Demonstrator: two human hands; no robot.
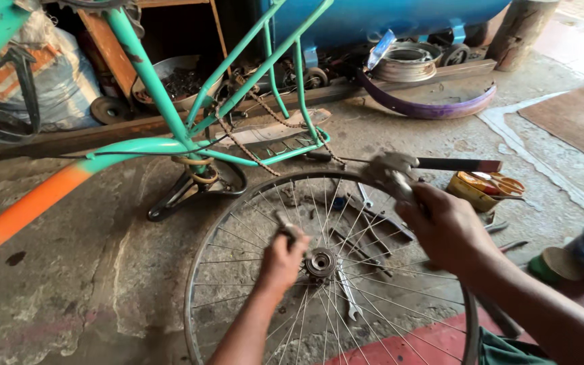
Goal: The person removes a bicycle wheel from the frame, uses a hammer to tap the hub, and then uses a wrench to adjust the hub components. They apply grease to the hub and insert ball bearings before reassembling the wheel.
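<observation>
my left hand (280, 260) has its grip closed around a small dark tool handle, pressed in among the spokes just left of the hub (321, 262); what sort of tool it is i cannot tell. my right hand (444, 230) is closed on a grey metal tool (393, 169) held at the top of the wheel rim (194, 284), blurred, so i cannot say if it touches the rim.

the wheel stands upright between both grips, hub just right of my left knuckles, rim arching up to the right hand. i judge the risks as these: the left tool could slip off near the hub and drive my fingers into the thin spokes, and the wheel, steadied only by my two hands, could roll or tip if the right hand pushes unevenly.

farther out, wrenches (349, 297) lie on the concrete floor (76, 270) behind the spokes. the upturned teal bicycle frame (170, 101) with its hanging chain (241, 145) sits near the rim's top, and an open yellow tin (484, 189) rests just right.
</observation>
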